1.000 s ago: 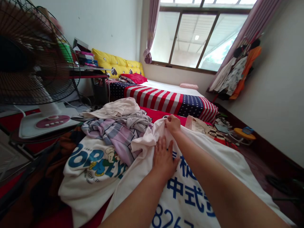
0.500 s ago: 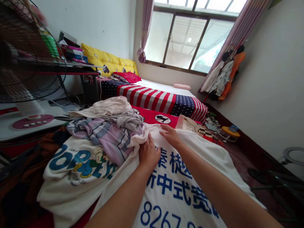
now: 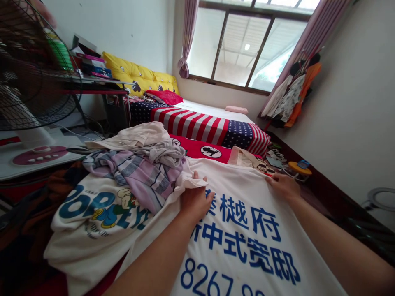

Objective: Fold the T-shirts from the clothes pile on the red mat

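Observation:
A white T-shirt with large blue characters and numbers lies spread out in front of me. My left hand grips it near its upper left part, where a fold of cloth covers some of the fingers. At the upper right edge, my right hand has its fingers curled on the fabric. To the left, close to my left forearm, is a heap of clothes: a white Popeye shirt, a lilac plaid garment, a grey garment and a cream one.
Red bedding shows beneath and beyond the clothes. A standing fan is at the left. Behind lies a bed with a flag-patterned cover. A yellow stool stands at the right, and clothes hang by the window.
My right hand has moved right, from the shirt's upper middle to its upper right edge, uncovering more lettering. A fold of cloth now lies over my left fingers.

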Demonstrator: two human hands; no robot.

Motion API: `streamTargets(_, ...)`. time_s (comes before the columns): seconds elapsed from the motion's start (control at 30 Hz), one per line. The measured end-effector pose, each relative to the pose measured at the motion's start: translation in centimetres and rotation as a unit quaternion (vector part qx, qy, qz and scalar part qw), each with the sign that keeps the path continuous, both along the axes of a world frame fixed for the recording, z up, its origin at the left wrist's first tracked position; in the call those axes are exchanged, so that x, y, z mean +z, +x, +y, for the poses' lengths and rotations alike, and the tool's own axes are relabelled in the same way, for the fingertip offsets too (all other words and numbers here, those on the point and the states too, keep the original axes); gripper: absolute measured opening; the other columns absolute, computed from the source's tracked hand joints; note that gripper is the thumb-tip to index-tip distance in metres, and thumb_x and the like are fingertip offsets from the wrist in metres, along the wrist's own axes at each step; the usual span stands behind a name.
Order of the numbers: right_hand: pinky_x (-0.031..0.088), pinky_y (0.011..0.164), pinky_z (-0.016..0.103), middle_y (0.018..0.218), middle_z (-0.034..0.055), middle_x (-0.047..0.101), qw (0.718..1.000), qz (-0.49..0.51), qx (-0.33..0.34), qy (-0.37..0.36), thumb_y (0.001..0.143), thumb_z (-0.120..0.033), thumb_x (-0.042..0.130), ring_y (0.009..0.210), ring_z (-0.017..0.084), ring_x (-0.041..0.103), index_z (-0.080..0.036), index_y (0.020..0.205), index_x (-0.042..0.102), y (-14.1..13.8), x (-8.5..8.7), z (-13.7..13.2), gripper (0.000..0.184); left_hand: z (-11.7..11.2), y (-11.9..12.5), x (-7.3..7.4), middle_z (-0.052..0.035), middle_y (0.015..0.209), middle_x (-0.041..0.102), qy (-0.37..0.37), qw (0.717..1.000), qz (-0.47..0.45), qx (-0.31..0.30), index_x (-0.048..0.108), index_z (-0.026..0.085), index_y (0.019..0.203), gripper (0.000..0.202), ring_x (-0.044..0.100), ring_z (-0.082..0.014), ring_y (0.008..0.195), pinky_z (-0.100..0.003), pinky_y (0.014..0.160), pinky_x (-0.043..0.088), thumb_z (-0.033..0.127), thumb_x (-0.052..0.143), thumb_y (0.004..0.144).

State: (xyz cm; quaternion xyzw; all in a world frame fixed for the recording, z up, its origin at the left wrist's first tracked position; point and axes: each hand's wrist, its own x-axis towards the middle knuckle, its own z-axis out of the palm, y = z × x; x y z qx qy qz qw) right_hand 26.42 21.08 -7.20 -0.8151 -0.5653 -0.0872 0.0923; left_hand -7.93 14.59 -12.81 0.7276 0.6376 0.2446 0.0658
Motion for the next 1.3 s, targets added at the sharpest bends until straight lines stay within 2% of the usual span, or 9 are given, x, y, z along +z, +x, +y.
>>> streamTargets(0.2, 0.041, 0.061, 0.035, 0.093, 0.0121, 0.071, 0.998, 0.02, -0.058, 0.0, 0.076, -0.059, 0.055, 0.087, 0.032, 0.064, -0.023, 0.083, 0.073, 1.1, -1.5, 0.5, 0.041, -0.1, 0.0, 0.2, -0.004, 0.156, 0.028, -0.022, 1.0, 0.0, -0.001, 0.044, 0.029, 0.141, 0.061, 0.033, -0.0353, 0.137, -0.046, 0.112, 0.028, 0.053, 0.051, 0.085)
streamTargets(0.37, 0.045, 0.072, 0.04, 0.099, 0.0151, 0.07, 0.997, 0.032, -0.065, -0.014, 0.084, -0.051, 0.049, 0.093, 0.033, 0.064, -0.02, 0.093, 0.069, 0.7, -2.8, 0.6, 0.038, -0.2, 0.0, 0.3, -0.0054, 0.155, 0.029, -0.025, 1.0, 0.0, -0.001, 0.043, 0.029, 0.142, 0.063, 0.036, -0.0359, 0.135, -0.046, 0.11, 0.031, 0.053, 0.051, 0.085)
streamTargets(0.47, 0.045, 0.081, 0.043, 0.112, 0.0178, 0.065, 0.999, -0.008, -0.037, 0.036, 0.083, -0.046, 0.051, 0.105, 0.035, 0.059, -0.017, 0.109, 0.064, 0.2, -2.7, -0.4, 0.042, -0.1, 0.0, 0.2, -0.0052, 0.155, 0.029, -0.018, 1.0, 0.0, -0.004, 0.044, 0.029, 0.142, 0.063, 0.037, -0.0369, 0.134, -0.046, 0.11, 0.031, 0.053, 0.051, 0.085)
streamTargets(0.57, 0.044, 0.091, 0.046, 0.124, 0.0175, 0.059, 0.993, -0.042, 0.032, 0.103, 0.083, -0.043, 0.05, 0.114, 0.035, 0.054, -0.014, 0.122, 0.057, 0.1, -2.7, -3.1, 0.049, 0.0, -0.1, 0.1, -0.0051, 0.156, 0.027, -0.012, 1.0, 0.003, -0.006, 0.045, 0.028, 0.141, 0.062, 0.038, -0.0373, 0.134, -0.046, 0.112, 0.028, 0.053, 0.051, 0.085)
streamTargets(0.7, 0.038, 0.104, 0.048, 0.137, 0.0171, 0.051, 0.981, -0.039, 0.143, 0.127, 0.086, -0.048, 0.044, 0.126, 0.032, 0.047, -0.012, 0.128, 0.052, 0.2, -3.6, -9.7, 0.057, 0.1, -0.1, 0.0, -0.0057, 0.157, 0.024, -0.008, 1.0, 0.011, -0.01, 0.046, 0.028, 0.141, 0.061, 0.034, -0.0374, 0.136, -0.047, 0.114, 0.023, 0.054, 0.049, 0.085)
streamTargets(0.83, 0.034, 0.108, 0.053, 0.148, 0.0129, 0.04, 0.978, -0.018, 0.201, 0.048, 0.089, -0.058, 0.038, 0.136, 0.03, 0.038, -0.018, 0.14, 0.042, 0.0, -5.0, -17.8, 0.065, 0.1, -0.2, 0.2, -0.0062, 0.155, 0.028, -0.012, 0.999, 0.024, -0.017, 0.047, 0.026, 0.14, 0.06, 0.033, -0.0357, 0.137, -0.044, 0.115, 0.022, 0.052, 0.049, 0.086)
streamTargets(0.93, 0.029, 0.109, 0.06, 0.154, 0.0063, 0.03, 0.979, -0.023, 0.198, -0.045, 0.092, -0.06, 0.03, 0.141, 0.03, 0.028, -0.026, 0.146, 0.036, -0.7, -6.0, -22.3, 0.063, 0.1, -0.3, 0.2, -0.0061, 0.155, 0.028, -0.016, 0.999, 0.037, -0.024, 0.045, 0.026, 0.141, 0.06, 0.034, -0.0349, 0.137, -0.044, 0.115, 0.023, 0.053, 0.046, 0.087)
streamTargets(1.13, 0.025, 0.111, 0.06, 0.156, 0.0029, 0.024, 0.987, -0.023, 0.149, -0.052, 0.095, -0.056, 0.024, 0.144, 0.027, 0.02, -0.029, 0.147, 0.034, -1.5, -6.7, -24.5, 0.06, 0.0, -0.5, 0.5, -0.0069, 0.158, 0.019, -0.05, 0.995, 0.073, -0.05, 0.035, 0.024, 0.147, 0.065, 0.022, -0.0352, 0.142, -0.046, 0.116, 0.019, 0.057, 0.034, 0.09)
streamTargets(1.3, 0.025, 0.112, 0.058, 0.155, 0.0038, 0.027, 0.985, -0.006, 0.167, -0.033, 0.095, -0.056, 0.025, 0.144, 0.026, 0.021, -0.027, 0.146, 0.037, -1.2, -7.0, -24.1, 0.059, -0.9, -2.5, 2.2, -0.007, 0.159, 0.015, -0.124, 0.972, 0.127, -0.157, 0.027, 0.024, 0.15, 0.073, 0.01, -0.0348, 0.145, -0.05, 0.117, 0.01, 0.064, 0.03, 0.089)
